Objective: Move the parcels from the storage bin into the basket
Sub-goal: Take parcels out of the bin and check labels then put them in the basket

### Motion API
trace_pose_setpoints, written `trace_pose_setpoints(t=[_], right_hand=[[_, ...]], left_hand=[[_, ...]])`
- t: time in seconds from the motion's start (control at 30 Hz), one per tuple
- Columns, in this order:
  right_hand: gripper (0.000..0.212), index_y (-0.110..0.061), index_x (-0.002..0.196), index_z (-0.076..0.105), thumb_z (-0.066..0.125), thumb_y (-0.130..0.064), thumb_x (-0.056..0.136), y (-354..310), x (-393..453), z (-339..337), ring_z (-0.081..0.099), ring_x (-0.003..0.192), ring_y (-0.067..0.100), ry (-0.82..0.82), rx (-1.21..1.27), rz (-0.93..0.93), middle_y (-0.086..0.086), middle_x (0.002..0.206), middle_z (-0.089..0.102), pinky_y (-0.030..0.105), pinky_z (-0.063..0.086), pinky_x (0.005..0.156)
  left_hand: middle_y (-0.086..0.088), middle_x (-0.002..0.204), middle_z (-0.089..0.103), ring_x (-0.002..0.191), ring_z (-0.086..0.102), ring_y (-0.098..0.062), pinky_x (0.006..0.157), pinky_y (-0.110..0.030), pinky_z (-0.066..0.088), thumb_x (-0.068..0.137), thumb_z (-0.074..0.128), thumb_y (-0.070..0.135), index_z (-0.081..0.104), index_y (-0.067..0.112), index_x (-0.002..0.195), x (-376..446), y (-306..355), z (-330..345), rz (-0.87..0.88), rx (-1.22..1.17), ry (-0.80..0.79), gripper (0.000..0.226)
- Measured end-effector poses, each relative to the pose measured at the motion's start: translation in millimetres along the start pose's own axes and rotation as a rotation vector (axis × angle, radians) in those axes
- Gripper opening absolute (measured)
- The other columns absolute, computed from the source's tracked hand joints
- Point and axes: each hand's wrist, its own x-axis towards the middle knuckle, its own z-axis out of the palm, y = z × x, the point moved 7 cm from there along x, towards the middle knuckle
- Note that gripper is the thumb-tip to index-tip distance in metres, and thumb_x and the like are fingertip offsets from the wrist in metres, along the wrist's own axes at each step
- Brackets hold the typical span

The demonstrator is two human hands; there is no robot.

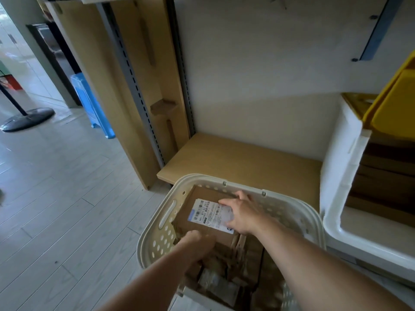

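A: Two hands are laid on one cardboard parcel [202, 212] inside the cream basket [161, 221], toward the basket's 12 o'clock end.

B: Grip noted? The right hand [241, 213] is spread flat over the white label [212, 213], fingers straight. The left hand [195, 240] is curled at the parcel's 6 o'clock edge.

A: More parcels are seen beneath. The white storage bin [341, 167] is placed at 3 o'clock.

One head-worn wide view — looking forward and down, close over the basket [224, 178].
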Motion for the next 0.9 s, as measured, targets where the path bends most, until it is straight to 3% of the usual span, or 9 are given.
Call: trace_pose_setpoints(t=[0.1,0.17,0.27,0.4,0.5,0.63,0.77,0.9], right_hand=[[0.074,-0.047,0.152,0.031,0.064,-0.013,0.095,4,-21,-7,0.012,0.153,0.033,-0.007,-0.079,-0.037,0.0,0.168,0.003,0.06,0.024,0.12],[0.079,-0.049,0.152,0.03,0.058,-0.003,0.094,8,-35,-15,0.015,0.152,0.033,0.008,-0.062,-0.044,-0.002,0.168,0.004,0.057,0.031,0.118],[0.086,-0.052,0.151,0.024,0.054,0.002,0.09,13,-61,-28,0.026,0.148,0.034,0.042,-0.062,-0.062,-0.004,0.167,0.004,0.053,0.041,0.111],[0.084,-0.046,0.151,0.022,0.06,-0.004,0.089,14,-94,-51,0.036,0.142,0.034,0.147,-0.079,-0.139,0.003,0.163,0.016,0.053,0.045,0.106],[0.073,-0.037,0.15,0.03,0.055,-0.009,0.087,12,-122,-74,0.039,0.14,0.025,0.274,0.038,-0.26,0.0,0.154,0.035,0.044,0.045,0.108],[0.052,-0.037,0.134,0.05,0.067,-0.018,0.089,22,-169,-116,0.057,0.121,0.006,0.454,0.367,-0.319,-0.016,0.13,0.06,0.025,0.047,0.102],[0.061,-0.035,0.142,0.048,0.072,-0.016,0.089,69,-209,-140,0.056,0.124,0.002,0.505,0.57,-0.208,-0.017,0.136,0.058,0.03,0.05,0.102],[0.065,-0.042,0.14,0.046,0.074,-0.014,0.088,138,-257,-150,0.051,0.127,-0.005,0.579,0.609,-0.063,-0.023,0.139,0.053,0.021,0.047,0.098]], left_hand=[[0.002,0.111,0.068,0.094,0.07,-0.02,0.08,-0.035,0.061,0.096,0.047,0.039,0.062,0.023,0.124,-1,-4,-20,0.143,0.389,0.122,0.036],[0.006,0.103,0.069,0.081,0.069,-0.012,0.071,-0.03,0.061,0.091,0.045,0.043,0.063,0.028,0.118,-3,1,-29,0.211,0.486,0.15,0.036],[-0.003,0.112,0.072,0.084,0.065,-0.015,0.073,-0.027,0.055,0.09,0.049,0.042,0.065,0.014,0.113,-38,29,-43,0.287,0.38,0.169,0.039],[0.011,0.125,0.067,0.103,0.063,-0.003,0.09,-0.026,0.055,0.099,0.053,0.036,0.059,0.028,0.132,-99,78,-49,0.614,0.274,0.151,0.035],[0.026,0.12,0.062,0.107,0.056,0.012,0.097,-0.019,0.049,0.101,0.054,0.035,0.059,0.037,0.128,-148,116,-50,0.883,0.195,0.207,0.028],[0.026,0.121,0.063,0.112,0.056,0.011,0.094,-0.014,0.048,0.1,0.054,0.032,0.064,0.032,0.126,-184,159,-53,1.093,0.032,0.352,0.028],[0.027,0.117,0.061,0.112,0.053,0.013,0.09,-0.004,0.041,0.102,0.05,0.03,0.063,0.032,0.122,-203,191,-32,1.217,-0.055,0.361,0.023],[0.026,0.126,0.058,0.118,0.052,0.01,0.094,-0.007,0.041,0.103,0.052,0.029,0.06,0.029,0.13,-205,225,6,1.298,-0.074,0.268,0.029]])
